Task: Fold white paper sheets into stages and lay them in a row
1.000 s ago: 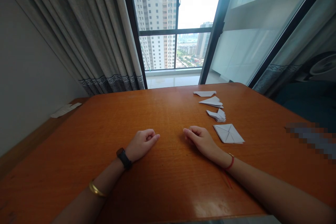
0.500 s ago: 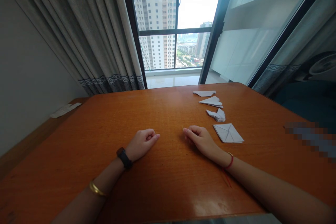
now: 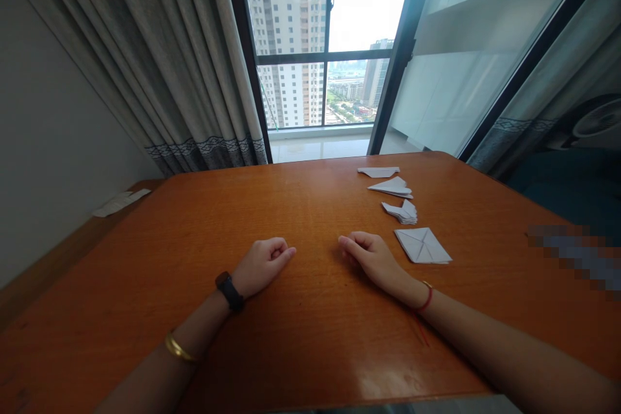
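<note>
My left hand rests on the wooden table, its fingers curled into a loose fist with nothing in them. My right hand lies on the table too, fingers curled in and nothing seen between them. Just right of it is a folded white paper square with crossing creases. Behind the square, in a column toward the far edge, are a folded paper piece with a raised flap, a pointed folded paper and a narrow folded paper.
A pixelated object lies at the table's right side. White paper is on a ledge at the far left. Beyond the table stand a grey curtain and a window; a fan is at the right.
</note>
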A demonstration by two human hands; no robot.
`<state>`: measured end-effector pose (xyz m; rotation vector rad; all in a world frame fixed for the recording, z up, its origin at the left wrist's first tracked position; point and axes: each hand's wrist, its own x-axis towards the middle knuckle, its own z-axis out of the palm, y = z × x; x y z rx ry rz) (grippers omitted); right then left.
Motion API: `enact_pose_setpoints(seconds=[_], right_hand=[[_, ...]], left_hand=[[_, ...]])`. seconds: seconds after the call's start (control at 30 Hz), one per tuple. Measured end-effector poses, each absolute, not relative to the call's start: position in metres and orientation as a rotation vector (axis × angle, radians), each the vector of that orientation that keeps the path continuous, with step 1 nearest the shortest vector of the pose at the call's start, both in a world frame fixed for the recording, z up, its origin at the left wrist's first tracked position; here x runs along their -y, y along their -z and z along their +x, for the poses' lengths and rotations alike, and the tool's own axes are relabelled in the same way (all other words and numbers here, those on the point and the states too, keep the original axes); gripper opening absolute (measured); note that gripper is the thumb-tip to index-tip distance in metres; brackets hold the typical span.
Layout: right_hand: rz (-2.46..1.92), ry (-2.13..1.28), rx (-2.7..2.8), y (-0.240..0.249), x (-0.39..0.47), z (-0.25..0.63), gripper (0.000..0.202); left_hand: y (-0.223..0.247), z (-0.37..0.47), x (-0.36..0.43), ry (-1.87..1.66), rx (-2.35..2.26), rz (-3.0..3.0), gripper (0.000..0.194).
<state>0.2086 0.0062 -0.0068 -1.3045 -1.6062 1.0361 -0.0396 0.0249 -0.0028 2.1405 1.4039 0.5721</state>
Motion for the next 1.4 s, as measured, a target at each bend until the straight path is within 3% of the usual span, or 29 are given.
enact_pose_setpoints(seconds=[1.4], right_hand=[[-1.302,-1.023,1.616,0.0087,-0.0065,0.2093,0.042]], left_hand=[[0.0038,-0.0399,-0.0241,-0.564,-1.38,2.159,0.04]])
